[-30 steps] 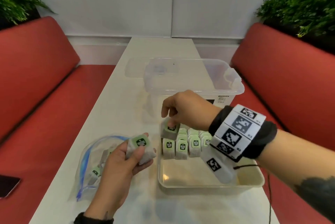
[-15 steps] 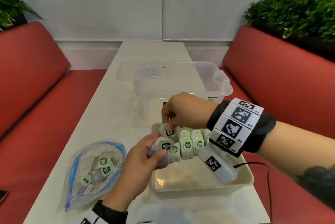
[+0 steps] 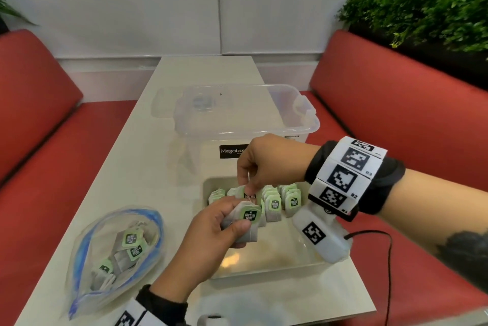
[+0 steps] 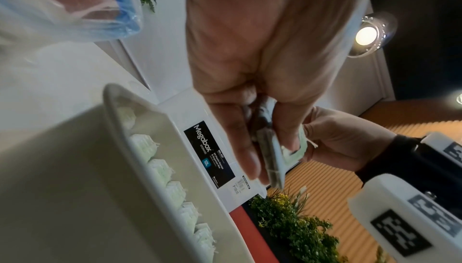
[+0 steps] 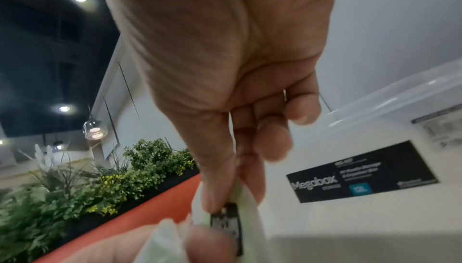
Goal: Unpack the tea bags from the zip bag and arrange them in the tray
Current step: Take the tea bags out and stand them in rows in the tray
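Clear storage box [image 3: 264,125] on table [image 3: 126,172] between red benches [image 3: 396,119].

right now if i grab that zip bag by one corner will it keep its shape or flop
It would probably flop: the zip bag is thin clear film, lying wrinkled and slumped on the table. It is likely light, holding only a few tea bags. Its mouth looks open, so lifting by a bottom corner could spill them.

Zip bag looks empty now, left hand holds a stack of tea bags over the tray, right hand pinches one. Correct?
Not quite: the zip bag is not empty; the head view shows several tea bags inside. The left hand and right hand are as you say.
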Available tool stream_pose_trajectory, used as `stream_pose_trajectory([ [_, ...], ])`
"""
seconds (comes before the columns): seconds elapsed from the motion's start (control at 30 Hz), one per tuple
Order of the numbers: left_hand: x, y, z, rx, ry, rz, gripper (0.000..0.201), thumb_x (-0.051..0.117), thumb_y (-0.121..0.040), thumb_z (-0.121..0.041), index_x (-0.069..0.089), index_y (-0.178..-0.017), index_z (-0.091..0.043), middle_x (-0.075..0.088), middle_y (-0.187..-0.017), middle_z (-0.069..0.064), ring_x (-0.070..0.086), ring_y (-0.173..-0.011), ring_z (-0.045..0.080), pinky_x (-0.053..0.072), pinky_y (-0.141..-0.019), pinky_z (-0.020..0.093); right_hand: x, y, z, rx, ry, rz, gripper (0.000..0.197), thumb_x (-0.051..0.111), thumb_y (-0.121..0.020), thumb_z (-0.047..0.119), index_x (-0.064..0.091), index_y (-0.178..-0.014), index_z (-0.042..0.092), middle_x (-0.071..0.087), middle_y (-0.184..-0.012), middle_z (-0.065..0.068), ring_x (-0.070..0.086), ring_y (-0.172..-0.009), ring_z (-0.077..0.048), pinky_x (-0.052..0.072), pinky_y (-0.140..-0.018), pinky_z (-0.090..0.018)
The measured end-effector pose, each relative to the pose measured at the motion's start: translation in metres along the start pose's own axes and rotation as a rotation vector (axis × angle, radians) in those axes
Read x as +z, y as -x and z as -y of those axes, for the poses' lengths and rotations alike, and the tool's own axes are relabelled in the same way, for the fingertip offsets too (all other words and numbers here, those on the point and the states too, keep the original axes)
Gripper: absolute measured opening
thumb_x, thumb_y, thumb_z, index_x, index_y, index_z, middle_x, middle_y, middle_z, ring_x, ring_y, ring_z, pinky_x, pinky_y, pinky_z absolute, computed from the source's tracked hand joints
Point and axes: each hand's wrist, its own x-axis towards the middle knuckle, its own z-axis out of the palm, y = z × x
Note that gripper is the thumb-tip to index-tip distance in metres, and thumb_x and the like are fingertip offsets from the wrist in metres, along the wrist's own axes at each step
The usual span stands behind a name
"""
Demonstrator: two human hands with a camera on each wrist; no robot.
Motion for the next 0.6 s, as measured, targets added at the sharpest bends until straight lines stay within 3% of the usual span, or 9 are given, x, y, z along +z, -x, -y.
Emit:
stream_pose_trajectory([
  [0.07,0.002,-0.003,0.003,-0.003,-0.049,-0.002,0.039,0.062,-0.085,-0.003,0.067,-0.098,-0.039,0.064,-0.106,-0.016,0.065,-0.086,0.01,0.057,-0.065,0.029,-0.002,0.004,-0.011,0.02,0.056,-0.001,0.009,0.077,-0.075,0.024,0.07,-0.08,0.023,0.057,-0.062,0.013,0.052,-0.057,-0.003,0.039,-0.053,-0.013],
  [0.17,0.003,-0.006,0.014,0.0,-0.098,-0.072,0.045,0.062,-0.085,-0.004,0.064,-0.1,-0.046,0.062,-0.113,-0.015,0.065,-0.091,0.015,0.057,-0.065,0.028,-0.003,0.009,-0.037,0.098,0.119,0.026,0.011,0.078,-0.073,0.026,0.072,-0.081,0.022,0.055,-0.062,0.015,0.049,-0.058,-0.001,0.038,-0.056,-0.016],
  [0.27,0.005,-0.005,0.023,0.062,-0.196,-0.138,0.049,0.062,-0.085,-0.005,0.065,-0.1,-0.051,0.061,-0.11,-0.026,0.062,-0.099,0.008,0.057,-0.073,0.03,0.005,0.006,-0.062,0.194,0.227,0.121,0.01,0.077,-0.074,0.027,0.071,-0.081,0.023,0.055,-0.063,0.015,0.05,-0.06,-0.002,0.04,-0.056,-0.017],
  [0.37,0.01,-0.005,0.029,0.13,-0.299,-0.156,0.052,0.064,-0.084,-0.005,0.059,-0.106,-0.052,0.059,-0.11,-0.033,0.058,-0.102,-0.003,0.055,-0.082,0.034,0.02,-0.002,-0.081,0.269,0.333,0.215,0.01,0.074,-0.077,0.027,0.072,-0.086,0.024,0.064,-0.076,0.013,0.056,-0.072,-0.008,0.046,-0.063,-0.022],
  [0.43,0.013,-0.005,0.033,0.145,-0.328,-0.144,0.058,0.064,-0.083,-0.003,0.058,-0.104,-0.057,0.058,-0.109,-0.033,0.056,-0.102,-0.006,0.054,-0.083,0.026,0.032,-0.009,-0.091,0.301,0.38,0.265,0.012,0.073,-0.077,0.025,0.073,-0.088,0.023,0.07,-0.085,0.009,0.06,-0.078,-0.011,0.049,-0.067,-0.025],
  [0.5,0.015,-0.005,0.036,0.165,-0.367,-0.128,0.062,0.066,-0.082,-0.002,0.056,-0.103,-0.06,0.056,-0.112,-0.035,0.054,-0.107,-0.009,0.046,-0.084,0.01,0.042,-0.017,-0.098,0.317,0.426,0.302,0.01,0.072,-0.076,0.023,0.073,-0.086,0.023,0.07,-0.087,0.007,0.063,-0.081,-0.014,0.05,-0.066,-0.026],
  [0.6,0.014,-0.005,0.038,0.182,-0.404,-0.12,0.059,0.068,-0.081,-0.003,0.055,-0.107,-0.054,0.054,-0.115,-0.036,0.05,-0.111,-0.011,0.038,-0.083,0.001,0.053,-0.027,-0.105,0.33,0.492,0.337,0.006,0.071,-0.076,0.02,0.07,-0.081,0.022,0.069,-0.086,0.004,0.065,-0.083,-0.019,0.052,-0.067,-0.028],
])
